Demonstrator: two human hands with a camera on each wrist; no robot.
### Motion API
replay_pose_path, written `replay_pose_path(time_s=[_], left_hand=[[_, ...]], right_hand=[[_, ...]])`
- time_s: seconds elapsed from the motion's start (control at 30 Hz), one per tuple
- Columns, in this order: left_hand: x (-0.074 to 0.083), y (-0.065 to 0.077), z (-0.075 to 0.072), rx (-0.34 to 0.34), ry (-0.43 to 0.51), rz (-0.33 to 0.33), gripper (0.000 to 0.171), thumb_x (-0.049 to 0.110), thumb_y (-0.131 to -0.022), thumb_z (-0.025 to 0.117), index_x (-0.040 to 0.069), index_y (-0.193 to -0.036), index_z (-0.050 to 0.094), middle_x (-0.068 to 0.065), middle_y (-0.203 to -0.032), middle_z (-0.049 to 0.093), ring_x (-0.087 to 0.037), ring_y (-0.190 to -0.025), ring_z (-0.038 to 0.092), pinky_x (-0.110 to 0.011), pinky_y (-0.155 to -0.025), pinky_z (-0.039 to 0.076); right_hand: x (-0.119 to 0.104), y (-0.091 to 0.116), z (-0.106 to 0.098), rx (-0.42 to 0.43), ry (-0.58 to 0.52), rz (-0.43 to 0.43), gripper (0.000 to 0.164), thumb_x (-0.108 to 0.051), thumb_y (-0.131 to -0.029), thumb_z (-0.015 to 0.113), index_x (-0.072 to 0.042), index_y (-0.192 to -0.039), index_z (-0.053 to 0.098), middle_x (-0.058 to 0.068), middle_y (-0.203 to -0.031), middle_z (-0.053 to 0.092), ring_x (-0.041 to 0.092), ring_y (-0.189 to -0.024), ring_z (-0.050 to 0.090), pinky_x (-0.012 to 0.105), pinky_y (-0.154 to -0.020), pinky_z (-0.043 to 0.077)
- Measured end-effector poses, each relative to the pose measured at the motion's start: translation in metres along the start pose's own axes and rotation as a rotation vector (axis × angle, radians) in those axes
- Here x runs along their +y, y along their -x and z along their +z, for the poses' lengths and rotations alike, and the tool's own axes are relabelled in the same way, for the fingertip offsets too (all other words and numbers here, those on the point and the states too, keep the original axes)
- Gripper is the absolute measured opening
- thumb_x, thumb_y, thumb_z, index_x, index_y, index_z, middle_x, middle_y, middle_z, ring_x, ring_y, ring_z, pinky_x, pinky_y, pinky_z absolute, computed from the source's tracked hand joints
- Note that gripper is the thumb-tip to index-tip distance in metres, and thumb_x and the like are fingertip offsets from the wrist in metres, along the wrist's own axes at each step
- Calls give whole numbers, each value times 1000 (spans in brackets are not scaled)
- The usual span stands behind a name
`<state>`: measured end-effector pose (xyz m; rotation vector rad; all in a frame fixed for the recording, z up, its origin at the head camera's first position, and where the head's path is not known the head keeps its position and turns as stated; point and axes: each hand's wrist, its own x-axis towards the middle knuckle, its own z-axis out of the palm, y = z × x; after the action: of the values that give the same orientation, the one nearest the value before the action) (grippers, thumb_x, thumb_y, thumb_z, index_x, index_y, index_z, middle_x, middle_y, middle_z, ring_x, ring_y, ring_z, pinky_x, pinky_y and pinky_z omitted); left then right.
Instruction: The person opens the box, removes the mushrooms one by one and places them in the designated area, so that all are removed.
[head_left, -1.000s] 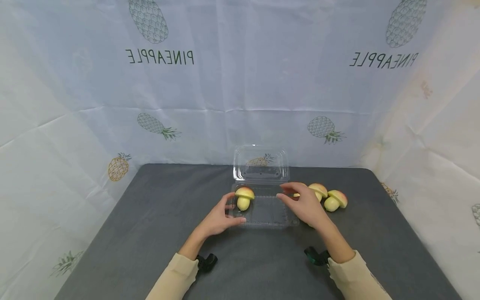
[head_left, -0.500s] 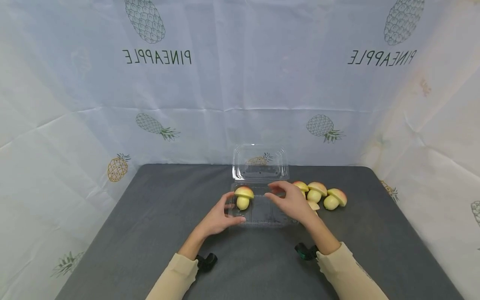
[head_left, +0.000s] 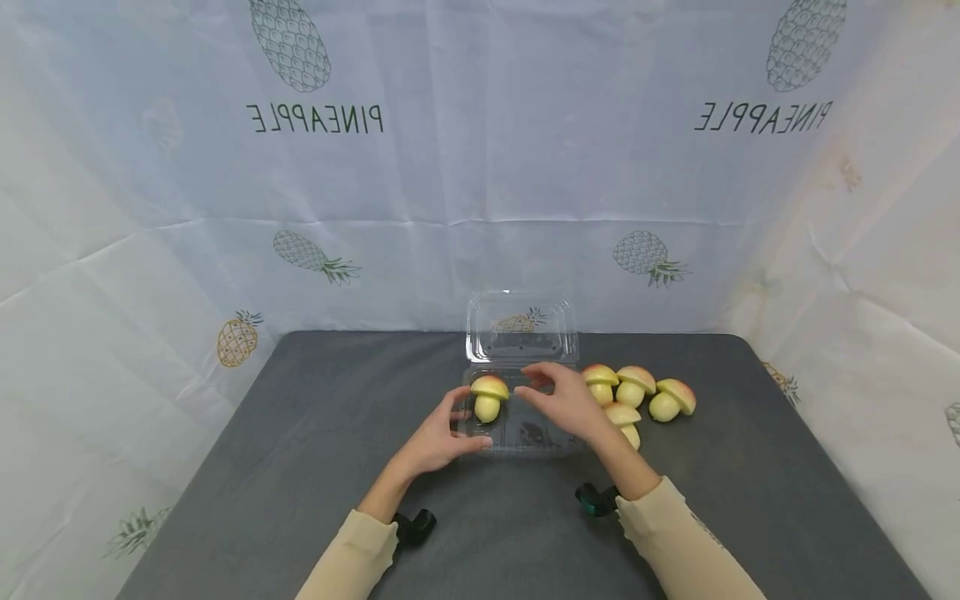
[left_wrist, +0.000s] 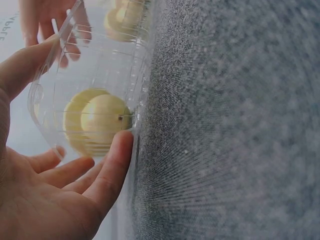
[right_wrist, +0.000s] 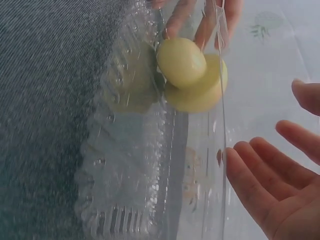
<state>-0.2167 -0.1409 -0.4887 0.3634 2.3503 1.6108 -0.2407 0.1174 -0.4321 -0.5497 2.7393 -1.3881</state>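
Observation:
A clear plastic clamshell container (head_left: 517, 440) lies on the dark table, its lid (head_left: 521, 325) raised at the back. At its left end stands one yellow mushroom (head_left: 487, 407) with a reddish cap. My left hand (head_left: 433, 437) holds the container's left end, thumb at the front corner and fingers along the side; the left wrist view shows the fingertips against the plastic by the mushroom (left_wrist: 100, 120). Over the middle of the container is my right hand (head_left: 564, 402), thumb and fingers apart. Nothing lies between those fingers (right_wrist: 250, 170) in the right wrist view.
Several more mushrooms of the same kind sit to the right of the container, including one at the far right (head_left: 672, 400) and one nearer the front (head_left: 624, 423). A pineapple-print cloth (head_left: 480, 167) hangs behind the grey table (head_left: 360, 375).
My right hand has moved left across the container, toward the mushroom inside, uncovering the mushrooms on the right. The left hand has kept its place at the container's left end.

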Motion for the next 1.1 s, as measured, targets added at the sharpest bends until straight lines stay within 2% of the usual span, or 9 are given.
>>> replay_pose_path(time_s=[0.53,0.87,1.1], left_hand=[[1,0,-1,6,-1,1,98,36,-87,84,15,-161,23,-11,-165,24,-36,-128,55,-42,-82,57],[-1,1,-1,0,-3,5,98,36,-88,83,15,-161,22,-11,-165,23,-35,-121,60,-41,-79,57],[0,1,-1,-5,-4,11,98,36,-87,83,14,-161,22,-12,-165,23,-35,-123,59,-41,-82,57]], right_hand=[[-5,-21,18,-24,0,70,49,-38,-99,69,-9,-137,63,12,-132,64,30,-119,61,52,-93,51],[-2,-28,32,-60,-24,94,47,-36,-98,70,-9,-136,62,14,-135,62,33,-121,60,52,-95,51],[3,-32,39,-63,-33,90,46,-34,-98,70,-8,-136,62,14,-132,63,33,-117,63,49,-91,54]])
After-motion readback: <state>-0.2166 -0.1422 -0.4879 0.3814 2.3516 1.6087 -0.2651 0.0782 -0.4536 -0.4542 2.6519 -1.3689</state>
